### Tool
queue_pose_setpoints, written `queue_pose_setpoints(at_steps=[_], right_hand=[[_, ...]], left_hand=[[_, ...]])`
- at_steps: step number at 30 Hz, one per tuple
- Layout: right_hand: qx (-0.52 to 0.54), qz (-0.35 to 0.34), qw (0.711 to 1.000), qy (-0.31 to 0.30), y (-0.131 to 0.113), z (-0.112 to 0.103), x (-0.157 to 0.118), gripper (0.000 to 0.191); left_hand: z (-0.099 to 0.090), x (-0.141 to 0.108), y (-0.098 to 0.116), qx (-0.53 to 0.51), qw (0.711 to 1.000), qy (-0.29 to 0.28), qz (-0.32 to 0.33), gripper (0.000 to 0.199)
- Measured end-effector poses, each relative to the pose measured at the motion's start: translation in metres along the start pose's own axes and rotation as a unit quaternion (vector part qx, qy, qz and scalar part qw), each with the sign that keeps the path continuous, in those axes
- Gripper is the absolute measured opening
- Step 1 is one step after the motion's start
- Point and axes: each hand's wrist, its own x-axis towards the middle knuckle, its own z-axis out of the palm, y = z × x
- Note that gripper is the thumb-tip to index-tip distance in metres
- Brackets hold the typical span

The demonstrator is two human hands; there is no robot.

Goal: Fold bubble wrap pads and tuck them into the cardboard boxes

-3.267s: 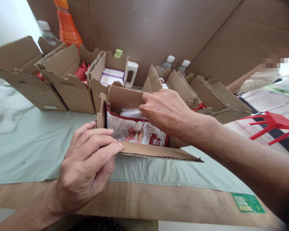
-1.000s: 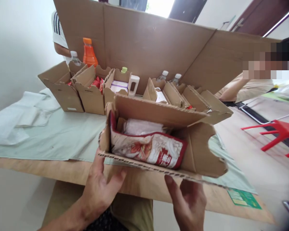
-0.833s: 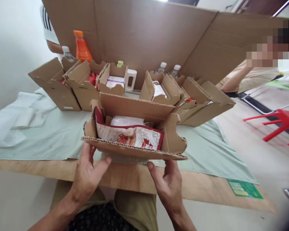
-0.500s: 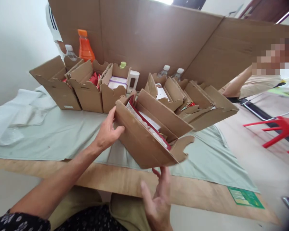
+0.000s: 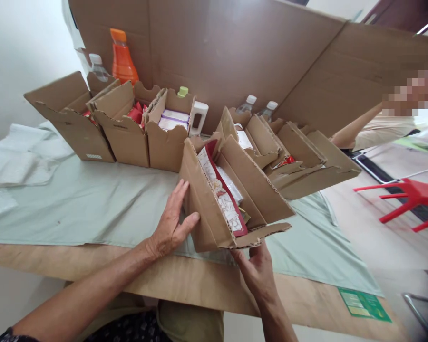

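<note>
A cardboard box (image 5: 209, 209) with an open top stands at an angle near the front of the table. Inside it are a dark-red-edged packet with a floral print (image 5: 225, 202) and a clear plastic-wrapped item (image 5: 230, 184). My left hand (image 5: 173, 221) presses on the box's left side, fingers together and thumb apart. Under the box's near end, my right hand (image 5: 258, 270) holds it from below, its fingertips hidden by the cardboard.
Cardboard bins (image 5: 166, 147) stand behind on the left, more bins (image 5: 296, 180) on the right. An orange bottle (image 5: 124, 61) rises before a cardboard panel (image 5: 214, 61). Plastic wrap (image 5: 24, 166) lies left. A red stool (image 5: 410, 197) and another person's arm (image 5: 356, 126) are at right.
My right hand has risen from below the box and now grips its near end. The box has turned and tilted, showing more of its contents. My left hand sits lower on its side.
</note>
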Motion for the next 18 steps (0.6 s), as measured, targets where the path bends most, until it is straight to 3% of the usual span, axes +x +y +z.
queue_pose_setpoints(at_steps=[3, 9, 14, 18], right_hand=[[-0.019, 0.007, 1.000, 0.015, -0.002, 0.011, -0.005, 0.035], [-0.073, -0.005, 0.997, 0.040, -0.015, 0.025, -0.004, 0.024], [-0.107, -0.034, 0.993, 0.033, -0.024, 0.033, 0.018, 0.023], [-0.156, -0.082, 0.984, 0.029, -0.028, 0.035, 0.040, 0.024]], left_hand=[[0.000, 0.002, 0.001, -0.015, 0.999, -0.017, 0.039, 0.074], [-0.009, 0.011, 0.003, -0.069, 0.995, -0.049, 0.050, 0.077], [-0.018, 0.016, 0.002, -0.102, 0.991, -0.062, 0.065, 0.090], [-0.022, 0.022, 0.005, -0.073, 0.995, -0.065, 0.035, 0.091]])
